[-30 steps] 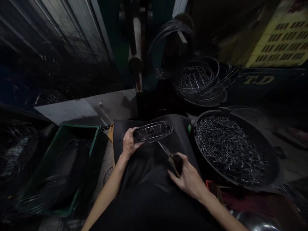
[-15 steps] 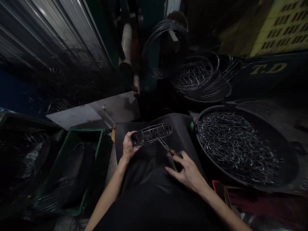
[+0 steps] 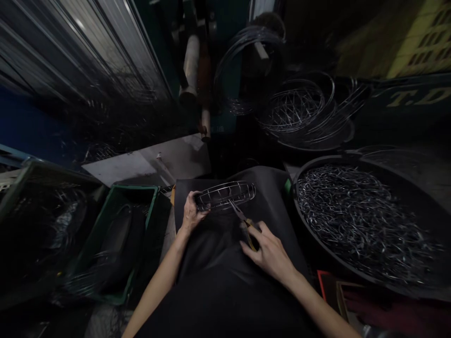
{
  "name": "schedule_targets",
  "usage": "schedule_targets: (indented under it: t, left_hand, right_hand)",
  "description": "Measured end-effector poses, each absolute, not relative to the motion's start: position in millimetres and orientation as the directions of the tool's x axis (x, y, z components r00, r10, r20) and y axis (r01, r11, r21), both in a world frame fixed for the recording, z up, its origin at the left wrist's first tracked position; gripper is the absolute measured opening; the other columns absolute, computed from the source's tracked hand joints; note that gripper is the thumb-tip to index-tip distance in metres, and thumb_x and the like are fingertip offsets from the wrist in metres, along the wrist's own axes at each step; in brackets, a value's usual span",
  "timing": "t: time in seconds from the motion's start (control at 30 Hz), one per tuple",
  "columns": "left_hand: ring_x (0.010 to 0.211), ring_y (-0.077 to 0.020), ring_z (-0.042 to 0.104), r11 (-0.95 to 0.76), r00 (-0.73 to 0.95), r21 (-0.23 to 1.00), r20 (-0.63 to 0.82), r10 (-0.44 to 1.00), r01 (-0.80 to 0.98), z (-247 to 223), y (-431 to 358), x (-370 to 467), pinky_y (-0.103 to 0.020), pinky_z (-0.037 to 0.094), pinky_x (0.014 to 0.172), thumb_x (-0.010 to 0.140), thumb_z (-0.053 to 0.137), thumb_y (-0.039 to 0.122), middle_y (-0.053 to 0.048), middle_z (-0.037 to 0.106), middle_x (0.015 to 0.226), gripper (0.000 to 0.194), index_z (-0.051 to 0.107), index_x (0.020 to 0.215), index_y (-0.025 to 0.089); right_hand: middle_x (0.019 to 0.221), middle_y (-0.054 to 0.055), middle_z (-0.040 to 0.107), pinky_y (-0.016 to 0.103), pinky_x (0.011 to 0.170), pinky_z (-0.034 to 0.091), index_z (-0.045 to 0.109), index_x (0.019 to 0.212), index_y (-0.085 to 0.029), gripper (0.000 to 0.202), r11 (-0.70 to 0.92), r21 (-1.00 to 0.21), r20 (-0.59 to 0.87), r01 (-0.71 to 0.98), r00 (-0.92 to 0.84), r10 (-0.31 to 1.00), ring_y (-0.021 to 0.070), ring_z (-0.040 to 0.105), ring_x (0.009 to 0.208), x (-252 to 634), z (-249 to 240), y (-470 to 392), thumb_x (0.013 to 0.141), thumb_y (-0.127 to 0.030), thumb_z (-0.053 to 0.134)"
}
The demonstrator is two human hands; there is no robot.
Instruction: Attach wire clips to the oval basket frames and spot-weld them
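Note:
A long oval wire frame (image 3: 225, 196) with rounded ends is held above the dark apron (image 3: 225, 253) on my lap. My left hand (image 3: 192, 213) is closed around its left end, fingers partly hidden behind the wires. In my right hand (image 3: 269, 251) is a pair of long-nose pliers (image 3: 243, 218) with yellow handles. The pliers' tips touch or nearly touch the lower wires near the middle of the frame; I cannot tell whether the jaws grip a wire.
To the right stands a wide black basin (image 3: 313, 234) heaped with short bent wire pieces (image 3: 359, 220). Coiled wire (image 3: 296, 108) lies behind it. Green crates (image 3: 134, 188) stand on the left. A machine with a pale roller (image 3: 192, 61) and a grey metal plate (image 3: 141, 164) are ahead.
The view has shifted slightly left, so surroundings appear further right. Both hands keep their holds on the wire frame and pliers, and the pliers' tips stay close to the lower wires.

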State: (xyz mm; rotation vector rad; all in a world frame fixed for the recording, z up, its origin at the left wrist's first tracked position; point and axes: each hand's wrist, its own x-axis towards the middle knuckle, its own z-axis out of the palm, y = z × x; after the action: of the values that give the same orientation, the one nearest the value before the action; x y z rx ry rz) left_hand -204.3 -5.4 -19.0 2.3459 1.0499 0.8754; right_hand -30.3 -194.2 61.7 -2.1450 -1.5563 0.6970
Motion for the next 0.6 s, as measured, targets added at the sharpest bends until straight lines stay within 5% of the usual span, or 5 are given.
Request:
schedule_targets:
  t: [0.23, 0.47, 0.6]
  left_hand:
    - [0.084, -0.0182, 0.057, -0.610, 0.505, 0.603, 0.362, 0.783, 0.514, -17, -7, -202, -0.030, 0.048, 0.074, 0.064, 0.065, 0.024, -0.003, 0.052, 0.092, 0.049, 0.040, 0.105, 0.020]
    - [0.087, -0.0191, 0.056, -0.584, 0.482, 0.610, 0.347, 0.805, 0.536, -22, -10, -199, -0.031, 0.048, 0.075, 0.066, 0.064, 0.027, -0.005, 0.052, 0.095, 0.048, 0.040, 0.107, 0.020]
    - [0.088, -0.0186, 0.055, -0.567, 0.478, 0.624, 0.329, 0.815, 0.537, -25, -10, -199, -0.031, 0.047, 0.076, 0.066, 0.064, 0.027, -0.005, 0.052, 0.096, 0.047, 0.040, 0.107, 0.019]
  right_hand:
    - [0.101, 0.009, 0.056, 0.031, 0.065, 0.053, 0.061, 0.111, -0.025, 0.033, -0.193, -0.408, -0.094, 0.892, 0.169, 0.981, 0.0199, 0.061, 0.083, 0, 51, -197, 0.080, -0.031, 0.052]
    - [0.095, 0.006, 0.062, 0.033, 0.080, 0.050, 0.066, 0.100, -0.021, 0.033, -0.317, -0.742, -0.236, 0.591, 0.213, 0.948, 0.0195, 0.060, 0.088, -14, 43, -195, 0.080, -0.044, 0.053]
    - [0.090, 0.006, 0.064, 0.035, 0.081, 0.050, 0.068, 0.092, -0.020, 0.033, -0.328, -0.828, -0.271, 0.454, 0.189, 0.944, 0.0206, 0.060, 0.088, -23, 56, -193, 0.079, -0.046, 0.053]
